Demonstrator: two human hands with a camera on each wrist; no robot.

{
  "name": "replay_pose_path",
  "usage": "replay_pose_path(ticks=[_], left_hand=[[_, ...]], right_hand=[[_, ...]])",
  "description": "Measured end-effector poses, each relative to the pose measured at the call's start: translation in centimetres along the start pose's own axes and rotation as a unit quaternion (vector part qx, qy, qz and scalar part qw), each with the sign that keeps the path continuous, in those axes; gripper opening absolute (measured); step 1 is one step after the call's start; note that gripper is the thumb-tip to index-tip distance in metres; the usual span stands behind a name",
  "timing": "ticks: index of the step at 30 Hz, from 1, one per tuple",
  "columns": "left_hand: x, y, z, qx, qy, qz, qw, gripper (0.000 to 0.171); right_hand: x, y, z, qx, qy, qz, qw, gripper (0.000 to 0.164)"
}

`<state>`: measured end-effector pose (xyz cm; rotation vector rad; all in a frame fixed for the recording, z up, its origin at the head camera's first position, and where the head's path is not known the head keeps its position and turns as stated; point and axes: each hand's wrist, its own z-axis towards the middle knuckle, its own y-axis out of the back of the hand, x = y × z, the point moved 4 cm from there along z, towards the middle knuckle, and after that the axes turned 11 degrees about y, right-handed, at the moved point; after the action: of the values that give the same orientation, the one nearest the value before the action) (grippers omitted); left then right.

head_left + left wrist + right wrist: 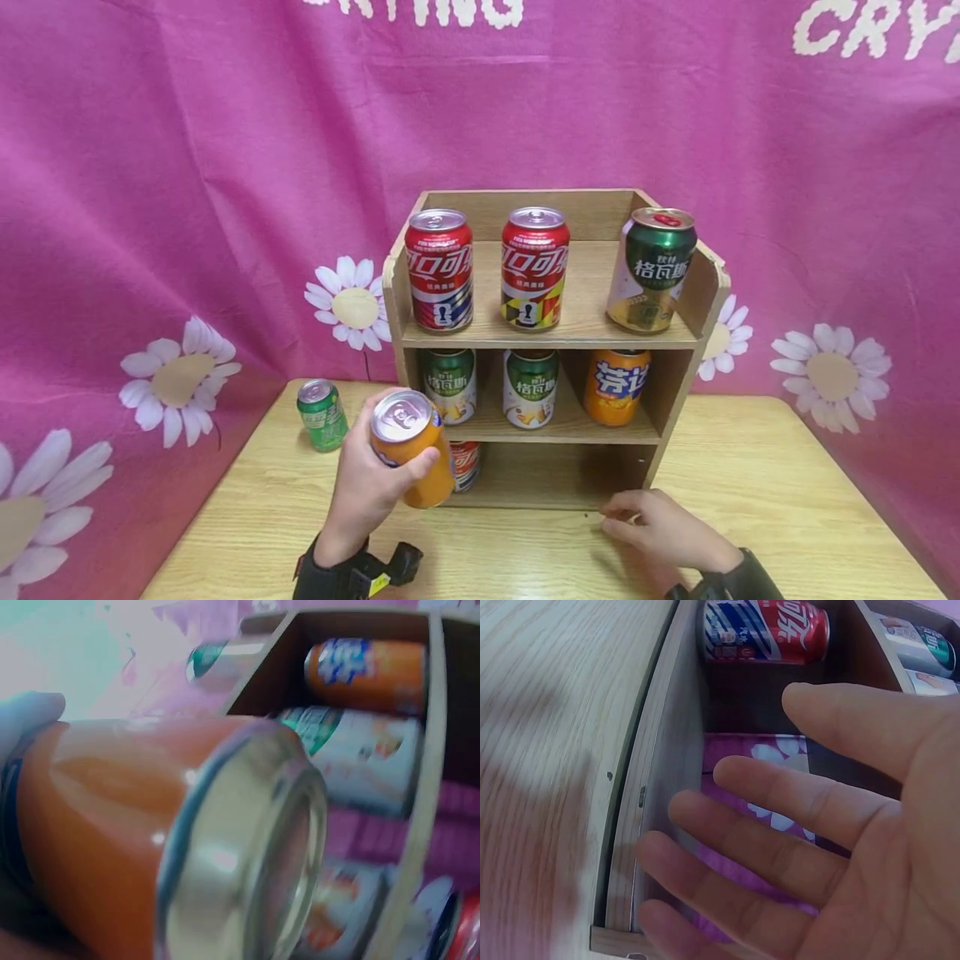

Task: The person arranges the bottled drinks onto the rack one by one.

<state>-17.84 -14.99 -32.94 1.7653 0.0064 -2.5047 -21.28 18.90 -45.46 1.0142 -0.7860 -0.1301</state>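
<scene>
My left hand (367,479) grips an orange soda can (420,467) in front of the left side of a small wooden shelf (555,343). The can leans a little, its silver top toward the head camera; in the left wrist view its metal base faces the shelf. My right hand (667,529) holds nothing and lies near the shelf's lower right corner, its fingers relaxed and spread in the right wrist view. Behind the held can, a red cola can (467,467) stands on the bottom level, partly hidden.
Two red cola cans (439,271) and a green-and-gold can (651,271) stand on top. On the middle level are two green-and-white cans (531,392) and an orange can (617,387). A green can (322,415) stands on the table (247,517) at left. A pink curtain (285,125) hangs behind.
</scene>
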Motion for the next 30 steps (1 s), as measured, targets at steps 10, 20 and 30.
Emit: replay_pose_path(ticks=[10,20,30], left_hand=[[2.4,-5.4,-0.3,0.128,-0.007,0.059,0.9900,0.062],[6.5,-10.1,-1.1,0.266,0.052,0.131,0.9535,0.061],[10.0,-13.3,-1.5,0.311,0.034,0.091,0.9453,0.062]], right_hand=[[-0.7,0.0,-0.2,0.016,-0.032,0.031,0.999,0.023],[-0.5,0.3,-0.1,0.018,-0.038,0.038,0.998,0.021],[-1.0,0.5,-0.3,0.038,-0.087,0.034,0.995,0.028]])
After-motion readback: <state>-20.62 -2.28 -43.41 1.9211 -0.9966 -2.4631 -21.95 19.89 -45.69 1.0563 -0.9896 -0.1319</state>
